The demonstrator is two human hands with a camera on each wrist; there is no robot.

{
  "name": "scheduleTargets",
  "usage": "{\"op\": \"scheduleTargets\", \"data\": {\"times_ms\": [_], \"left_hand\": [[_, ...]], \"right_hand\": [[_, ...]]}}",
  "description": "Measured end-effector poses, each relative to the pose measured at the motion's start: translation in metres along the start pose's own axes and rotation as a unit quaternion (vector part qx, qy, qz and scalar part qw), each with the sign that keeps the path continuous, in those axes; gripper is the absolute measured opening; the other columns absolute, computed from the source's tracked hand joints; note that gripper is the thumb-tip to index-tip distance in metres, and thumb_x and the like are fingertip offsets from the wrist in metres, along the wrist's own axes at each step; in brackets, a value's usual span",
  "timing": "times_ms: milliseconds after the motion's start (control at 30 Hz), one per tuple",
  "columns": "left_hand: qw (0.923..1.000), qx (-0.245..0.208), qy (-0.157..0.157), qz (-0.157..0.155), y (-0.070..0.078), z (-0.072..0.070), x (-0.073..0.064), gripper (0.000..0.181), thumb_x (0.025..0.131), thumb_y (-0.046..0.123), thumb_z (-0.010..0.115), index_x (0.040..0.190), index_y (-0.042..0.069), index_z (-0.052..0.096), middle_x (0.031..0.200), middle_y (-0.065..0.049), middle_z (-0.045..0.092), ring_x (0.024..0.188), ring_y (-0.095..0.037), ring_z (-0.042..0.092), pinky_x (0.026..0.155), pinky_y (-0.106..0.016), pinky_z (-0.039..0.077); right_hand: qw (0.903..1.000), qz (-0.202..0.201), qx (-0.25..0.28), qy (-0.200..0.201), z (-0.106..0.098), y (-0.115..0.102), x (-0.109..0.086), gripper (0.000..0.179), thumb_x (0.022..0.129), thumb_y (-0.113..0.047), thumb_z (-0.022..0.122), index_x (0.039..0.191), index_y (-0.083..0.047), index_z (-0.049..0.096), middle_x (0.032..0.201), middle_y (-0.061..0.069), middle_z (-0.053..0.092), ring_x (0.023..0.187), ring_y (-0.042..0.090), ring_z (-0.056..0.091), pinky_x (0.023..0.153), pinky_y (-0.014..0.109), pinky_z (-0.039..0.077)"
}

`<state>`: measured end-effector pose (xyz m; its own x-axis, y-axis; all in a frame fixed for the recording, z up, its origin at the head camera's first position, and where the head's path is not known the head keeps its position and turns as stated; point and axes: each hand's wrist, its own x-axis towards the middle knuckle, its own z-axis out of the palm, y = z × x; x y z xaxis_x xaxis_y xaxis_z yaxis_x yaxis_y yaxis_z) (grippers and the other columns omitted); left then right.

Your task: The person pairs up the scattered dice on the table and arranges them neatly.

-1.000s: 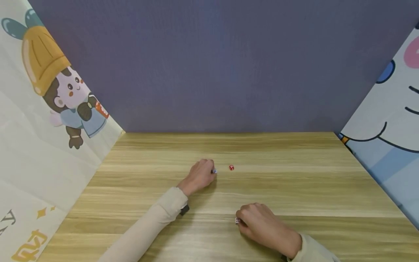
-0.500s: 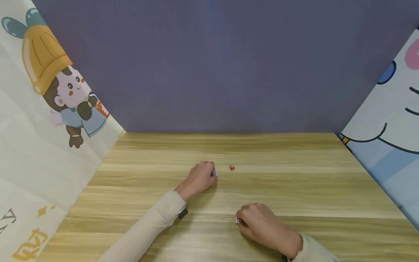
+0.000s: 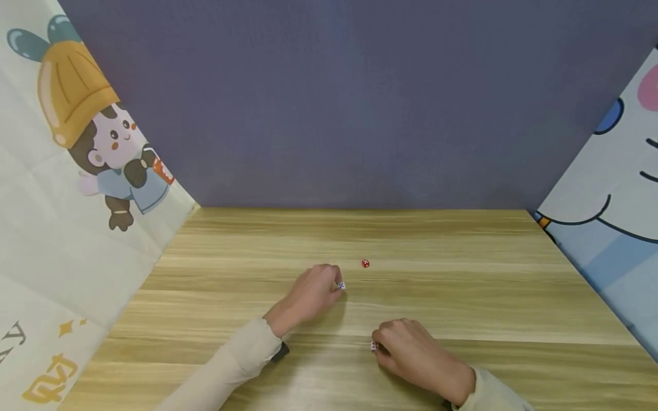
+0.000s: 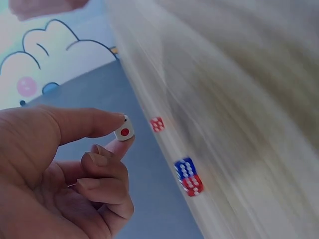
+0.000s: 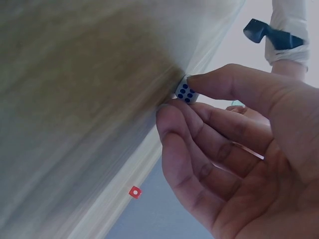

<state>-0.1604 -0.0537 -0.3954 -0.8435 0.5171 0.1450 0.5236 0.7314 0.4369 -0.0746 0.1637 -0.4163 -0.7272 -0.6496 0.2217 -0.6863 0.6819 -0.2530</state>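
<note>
Between thumb and index finger, my left hand (image 3: 307, 294) pinches a white die (image 4: 124, 129); one face shows a single red pip in the left wrist view. My right hand (image 3: 413, 357), closer to the front, pinches another white die (image 5: 186, 92) with blue pips, low by the tabletop. Whether that die touches the wood I cannot tell. Beyond the left hand a red die (image 3: 365, 263) with white pips lies on the table. The left wrist view also has a blue die (image 4: 186, 168) against a red die (image 4: 194, 186); the head view does not show this pair.
The wood-grain table (image 3: 462, 240) ends at a dark blue-grey panel (image 3: 354, 103) at the back. Cartoon-printed sheets stand along the left (image 3: 51, 228) and right (image 3: 612, 222) sides.
My left hand has drawn back toward the front of the table with its die, which shows more plainly now. The right hand has stayed in place. The red die lies still.
</note>
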Motion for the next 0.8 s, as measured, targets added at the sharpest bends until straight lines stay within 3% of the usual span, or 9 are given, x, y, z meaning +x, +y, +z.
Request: {"op": "scheduleTargets", "data": {"times_ms": [167,467,800], "left_hand": [[0.9995,0.019,0.004,0.024,0.015,0.003,-0.008,0.008,0.085,0.01,0.075,0.091,0.004,0.072,0.088,-0.005,0.071,0.061,-0.003,0.052,0.055,-0.017,0.045],[0.9983,0.03,-0.03,0.04,0.042,0.012,-0.02,0.009,0.082,0.011,0.078,0.087,0.007,0.071,0.082,0.001,0.068,0.062,0.0,0.051,0.057,-0.014,0.045],[0.9979,0.025,-0.049,0.033,0.056,0.025,-0.015,0.008,0.08,0.009,0.077,0.084,0.011,0.071,0.08,0.005,0.066,0.063,0.001,0.052,0.058,-0.012,0.044]], "right_hand": [[1.0,-0.009,-0.001,0.002,-0.003,0.01,0.001,0.029,0.074,-0.005,0.072,0.061,-0.021,0.052,0.059,-0.016,0.043,0.053,-0.002,0.036,0.047,0.019,0.034],[0.9998,-0.02,0.001,-0.002,-0.008,0.028,0.003,0.026,0.073,-0.004,0.071,0.061,-0.02,0.054,0.059,-0.015,0.044,0.051,-0.002,0.036,0.046,0.018,0.034],[0.9994,-0.028,0.007,-0.019,-0.017,0.046,0.006,0.027,0.075,-0.004,0.071,0.061,-0.019,0.053,0.059,-0.015,0.043,0.051,-0.001,0.035,0.046,0.019,0.033]]}}
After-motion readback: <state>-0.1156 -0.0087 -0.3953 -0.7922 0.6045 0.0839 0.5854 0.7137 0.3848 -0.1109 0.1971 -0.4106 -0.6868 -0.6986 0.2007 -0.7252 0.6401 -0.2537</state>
